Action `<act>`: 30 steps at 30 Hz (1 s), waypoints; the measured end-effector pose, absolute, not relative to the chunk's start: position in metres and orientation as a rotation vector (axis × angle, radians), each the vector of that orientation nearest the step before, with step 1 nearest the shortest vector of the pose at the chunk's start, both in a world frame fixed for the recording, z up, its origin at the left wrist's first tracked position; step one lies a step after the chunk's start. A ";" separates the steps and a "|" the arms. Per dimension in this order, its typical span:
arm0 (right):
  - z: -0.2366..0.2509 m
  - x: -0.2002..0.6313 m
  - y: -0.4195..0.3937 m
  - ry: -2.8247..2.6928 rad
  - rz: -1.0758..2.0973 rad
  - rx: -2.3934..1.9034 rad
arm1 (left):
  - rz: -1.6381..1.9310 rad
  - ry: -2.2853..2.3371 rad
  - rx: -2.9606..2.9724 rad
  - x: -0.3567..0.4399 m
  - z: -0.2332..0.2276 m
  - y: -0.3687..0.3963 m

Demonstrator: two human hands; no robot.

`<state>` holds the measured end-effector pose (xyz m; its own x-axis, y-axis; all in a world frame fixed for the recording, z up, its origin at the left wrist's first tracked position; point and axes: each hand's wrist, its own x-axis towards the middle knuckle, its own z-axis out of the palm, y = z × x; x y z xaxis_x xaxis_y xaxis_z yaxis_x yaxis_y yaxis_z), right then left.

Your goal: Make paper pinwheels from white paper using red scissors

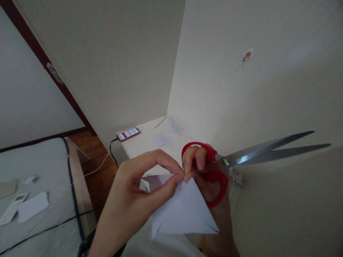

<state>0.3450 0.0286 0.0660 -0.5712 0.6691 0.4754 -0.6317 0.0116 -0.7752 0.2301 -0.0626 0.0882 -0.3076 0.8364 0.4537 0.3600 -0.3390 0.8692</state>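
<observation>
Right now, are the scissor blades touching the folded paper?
Apart. The head view shows the scissors in the right hand with the blades pointing right, away from the folded paper, which the left hand pinches at its tip.

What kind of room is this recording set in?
Likely a home bedroom corner: a mattress on a wood floor, and a small white table holding a charging phone.
</observation>
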 end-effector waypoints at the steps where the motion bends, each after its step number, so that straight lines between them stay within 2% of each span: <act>1: 0.066 0.345 0.029 -1.331 1.732 -0.042 | 1.685 1.503 1.558 0.230 0.088 -0.063; 9: 0.070 0.345 0.025 -1.240 1.850 -0.072 | 1.696 1.450 1.558 0.229 0.090 -0.061; 18: 0.067 0.344 0.029 -1.388 1.661 0.015 | 1.628 1.188 1.216 0.229 0.088 -0.055; 30: 0.051 0.334 0.041 -1.318 1.652 0.254 | 1.569 0.929 1.089 0.229 0.085 -0.048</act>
